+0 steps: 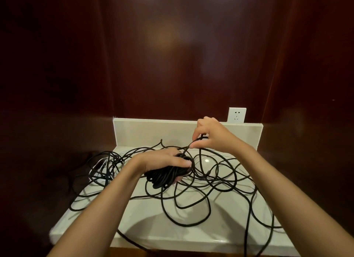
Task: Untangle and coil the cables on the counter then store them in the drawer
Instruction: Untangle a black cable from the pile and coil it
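Left hand (pixel 164 161) grips a wound bundle of black round cable (pixel 164 177) just above the glossy white table (pixel 191 235). Right hand (pixel 210 134), up and to the right of it, pinches a strand running from the bundle; loose black cable loops (pixel 193 207) sprawl under and around both hands, w/ a white wall socket (pixel 237 115) behind the right hand.

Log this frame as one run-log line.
stage: coiling | left hand: grips black cable coil | right hand: pinches cable strand | loose cable: tangled on counter | drawer: not visible
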`<state>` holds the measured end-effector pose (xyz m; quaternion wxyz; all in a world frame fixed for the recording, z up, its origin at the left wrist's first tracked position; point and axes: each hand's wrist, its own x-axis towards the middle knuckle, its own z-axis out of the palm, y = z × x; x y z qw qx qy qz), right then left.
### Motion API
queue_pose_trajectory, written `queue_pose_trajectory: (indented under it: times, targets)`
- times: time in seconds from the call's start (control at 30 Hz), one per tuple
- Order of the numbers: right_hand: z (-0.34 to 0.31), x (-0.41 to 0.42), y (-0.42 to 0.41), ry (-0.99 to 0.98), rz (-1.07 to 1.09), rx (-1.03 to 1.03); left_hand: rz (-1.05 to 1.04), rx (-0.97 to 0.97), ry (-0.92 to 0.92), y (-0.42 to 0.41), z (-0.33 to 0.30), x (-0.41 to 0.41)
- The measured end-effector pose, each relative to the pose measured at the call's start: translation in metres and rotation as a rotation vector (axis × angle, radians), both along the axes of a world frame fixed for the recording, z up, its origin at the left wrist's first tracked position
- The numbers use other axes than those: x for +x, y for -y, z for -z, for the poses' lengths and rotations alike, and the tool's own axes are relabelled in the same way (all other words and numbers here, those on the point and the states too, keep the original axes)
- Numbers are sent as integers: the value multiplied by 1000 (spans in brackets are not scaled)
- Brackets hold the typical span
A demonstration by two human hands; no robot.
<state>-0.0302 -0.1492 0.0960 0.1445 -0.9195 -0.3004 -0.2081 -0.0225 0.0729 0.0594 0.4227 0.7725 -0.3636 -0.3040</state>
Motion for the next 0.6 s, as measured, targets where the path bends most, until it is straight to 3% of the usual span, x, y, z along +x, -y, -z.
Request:
queue_pose_trajectory:
  times: [0.17, 0.3, 0.47, 0.6]
  targets:
    - [5, -1, 6, -320, 30, 365, -166, -224, -169, -13, 10, 2]
    - [10, -3, 9, -598, 71, 490, -254, -261, -231, -21, 14, 4]
    - [17, -4, 16, -764, -35, 604, -241, -313, -388, -31, 11, 7]
    - [18, -5, 17, -719, 2, 700, -294, -500, -539, -33, 3, 12]
